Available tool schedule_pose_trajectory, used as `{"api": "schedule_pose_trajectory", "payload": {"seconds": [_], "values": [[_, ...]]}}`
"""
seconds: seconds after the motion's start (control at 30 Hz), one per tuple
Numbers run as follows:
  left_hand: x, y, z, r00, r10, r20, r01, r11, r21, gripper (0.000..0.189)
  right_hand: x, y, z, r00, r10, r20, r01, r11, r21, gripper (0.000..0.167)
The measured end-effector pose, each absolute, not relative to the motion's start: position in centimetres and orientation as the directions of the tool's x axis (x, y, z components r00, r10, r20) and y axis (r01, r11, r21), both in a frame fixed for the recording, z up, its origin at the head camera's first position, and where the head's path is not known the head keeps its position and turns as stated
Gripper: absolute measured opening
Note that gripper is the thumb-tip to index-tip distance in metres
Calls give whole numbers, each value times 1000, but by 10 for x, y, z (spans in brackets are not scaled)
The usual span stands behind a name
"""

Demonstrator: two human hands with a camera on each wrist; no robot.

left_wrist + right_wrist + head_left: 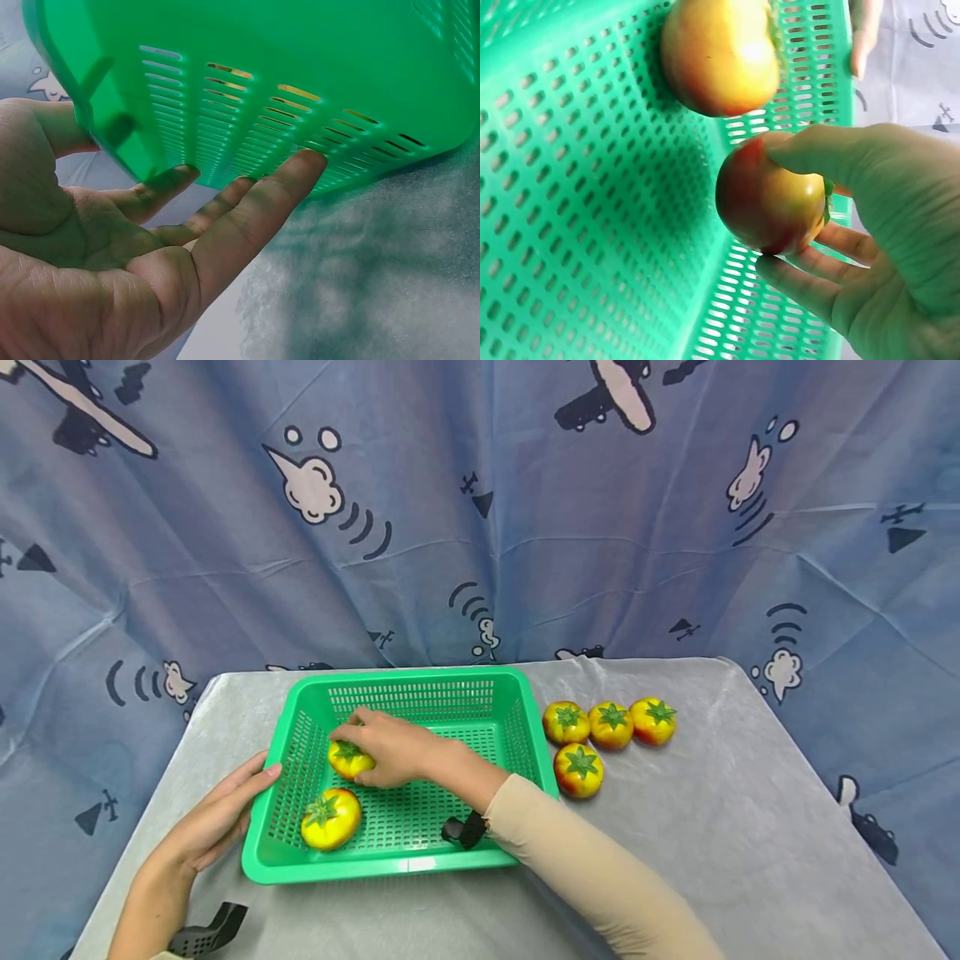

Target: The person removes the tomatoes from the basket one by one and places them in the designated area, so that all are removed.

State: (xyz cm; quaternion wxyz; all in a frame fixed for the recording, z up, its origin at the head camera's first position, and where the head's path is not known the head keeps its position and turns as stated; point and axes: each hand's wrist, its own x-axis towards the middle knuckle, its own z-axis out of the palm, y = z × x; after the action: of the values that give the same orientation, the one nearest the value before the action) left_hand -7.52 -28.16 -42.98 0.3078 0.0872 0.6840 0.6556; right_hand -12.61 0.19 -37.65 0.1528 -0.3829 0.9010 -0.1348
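A green plastic basket [408, 864] with slotted walls stands on the table. Inside it, my right hand [401, 747] holds a yellow-red tomato [347, 763] with a green leafy top, near the left wall. The right wrist view has the thumb on one side of this tomato [769, 199] and the fingers round the other. Another tomato [331, 819] lies nearer the basket's front left corner. My left hand [217, 814] is at the basket's left side, thumb at the rim. In the left wrist view its fingers [247, 217] extend along the outer wall.
Several more tomatoes [611, 725] sit in a group on the grey cloth [720, 827], just right of the basket. A blue patterned curtain [480, 527] hangs behind the table. Black wrist mounts show on both arms.
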Motion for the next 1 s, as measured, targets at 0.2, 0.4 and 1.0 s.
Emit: {"api": "schedule_pose_trajectory", "payload": {"seconds": [0.2, 0.4, 1.0], "values": [[-75, -281, -429, -803, 505, -317, -285, 142, 948, 71, -122, 14, -363, -668, -730, -143, -638, 661, -395, 64], [-75, -281, -430, -797, 516, -314, -282, 141, 949, 71, -116, 31, -350, -696, -708, -120, -610, 672, -420, 63], [-74, -283, -430, -800, 519, -300, -274, 129, 953, 72, -91, 79, -335, -741, -671, -13, -579, 649, -493, 63]]}}
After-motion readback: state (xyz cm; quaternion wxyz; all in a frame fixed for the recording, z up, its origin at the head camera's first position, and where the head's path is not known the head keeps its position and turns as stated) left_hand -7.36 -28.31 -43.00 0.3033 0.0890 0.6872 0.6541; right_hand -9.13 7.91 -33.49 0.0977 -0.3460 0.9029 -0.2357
